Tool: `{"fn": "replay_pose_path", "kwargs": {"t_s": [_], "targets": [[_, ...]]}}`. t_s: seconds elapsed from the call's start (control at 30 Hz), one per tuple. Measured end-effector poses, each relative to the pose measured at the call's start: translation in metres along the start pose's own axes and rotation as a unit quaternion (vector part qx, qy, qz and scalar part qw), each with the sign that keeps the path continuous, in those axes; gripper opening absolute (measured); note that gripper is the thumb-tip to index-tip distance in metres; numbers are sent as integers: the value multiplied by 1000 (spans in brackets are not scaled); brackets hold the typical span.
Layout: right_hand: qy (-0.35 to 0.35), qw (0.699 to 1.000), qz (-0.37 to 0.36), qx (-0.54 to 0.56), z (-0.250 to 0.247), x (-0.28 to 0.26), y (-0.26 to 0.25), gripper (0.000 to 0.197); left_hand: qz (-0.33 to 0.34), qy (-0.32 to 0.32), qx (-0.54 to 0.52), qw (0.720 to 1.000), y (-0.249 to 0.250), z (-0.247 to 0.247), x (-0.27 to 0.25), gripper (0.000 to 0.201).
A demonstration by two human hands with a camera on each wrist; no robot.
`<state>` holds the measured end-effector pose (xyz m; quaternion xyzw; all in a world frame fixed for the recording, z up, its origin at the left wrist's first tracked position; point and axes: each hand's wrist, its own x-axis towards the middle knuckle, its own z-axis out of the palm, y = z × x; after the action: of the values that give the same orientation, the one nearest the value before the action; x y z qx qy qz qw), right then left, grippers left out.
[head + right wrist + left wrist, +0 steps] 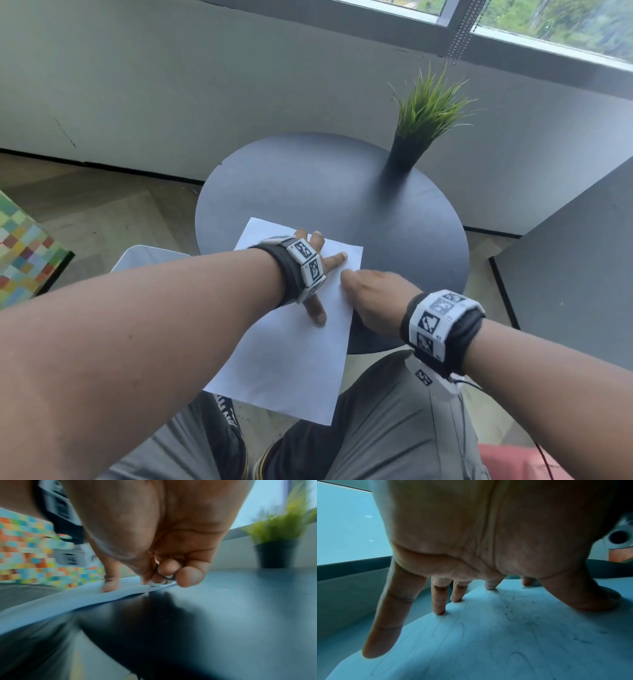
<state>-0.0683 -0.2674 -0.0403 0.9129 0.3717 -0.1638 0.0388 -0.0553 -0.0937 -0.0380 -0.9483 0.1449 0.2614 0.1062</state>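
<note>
A white sheet of paper [291, 359] lies on the near part of a round dark table [325, 192], its near half hanging past the table's edge over my lap. My left hand [325, 263] presses the sheet flat with straight, spread fingers. The left wrist view shows faint pencil loops and dark crumbs on the paper [505, 642] under my left hand [471, 534]. My right hand [373, 298] is at the sheet's right edge. In the blurred right wrist view its curled fingers [188, 576] pinch a small white and black object [169, 579], perhaps an eraser, against the paper [68, 601].
A black pot with green grass [407, 150] stands at the table's far right, also in the right wrist view as a potted plant [276, 553]. A chequered multicoloured block [24, 246] is on the left, a white seat [147, 257] beside it, a grey cabinet [565, 274] on the right.
</note>
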Motion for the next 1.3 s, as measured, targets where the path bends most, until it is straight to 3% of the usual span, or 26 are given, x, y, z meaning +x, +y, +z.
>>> {"fn": "replay_pose_path", "kwargs": {"t_s": [0.1, 0.23, 0.4, 0.53, 0.67, 0.87, 1.0, 1.07, 1.13, 1.23, 1.3], "targets": [[-38, 998, -56, -9, 4, -12, -11, 11, -1, -2, 3, 1000, 0, 0, 1, 139], [3, 999, 28, -23, -7, 0, 20, 18, -1, -9, -6, 1000, 0, -1, 3, 140], [-43, 996, -73, -24, 2, -13, -12, 15, 1, -2, -4, 1000, -2, 1, 1, 139], [-7, 1000, 12, -24, -7, 7, 12, 11, 0, -3, -17, 1000, -1, 0, -1, 137], [1, 999, 51, -20, -12, 19, 15, 12, -23, 12, -19, 999, -3, 3, -7, 133], [-11, 993, 116, -16, -29, 33, 20, 7, -5, 69, -73, 995, -16, 5, -19, 79], [-3, 992, 124, 23, -29, 39, 11, 14, 12, 66, -105, 992, -24, 7, -18, 61], [-8, 992, 119, 49, -24, 37, 5, 15, 13, 77, -121, 990, -29, 5, -17, 64], [-3, 993, 97, 73, -18, 32, 4, 15, 7, 94, -112, 989, -36, 3, -15, 80], [9, 994, 72, 80, -17, 28, 5, 13, -14, 48, -103, 993, -44, 5, -10, 111], [2, 995, 67, 78, -18, 27, 5, 16, -23, 16, -101, 995, -47, 9, -8, 122]]}}
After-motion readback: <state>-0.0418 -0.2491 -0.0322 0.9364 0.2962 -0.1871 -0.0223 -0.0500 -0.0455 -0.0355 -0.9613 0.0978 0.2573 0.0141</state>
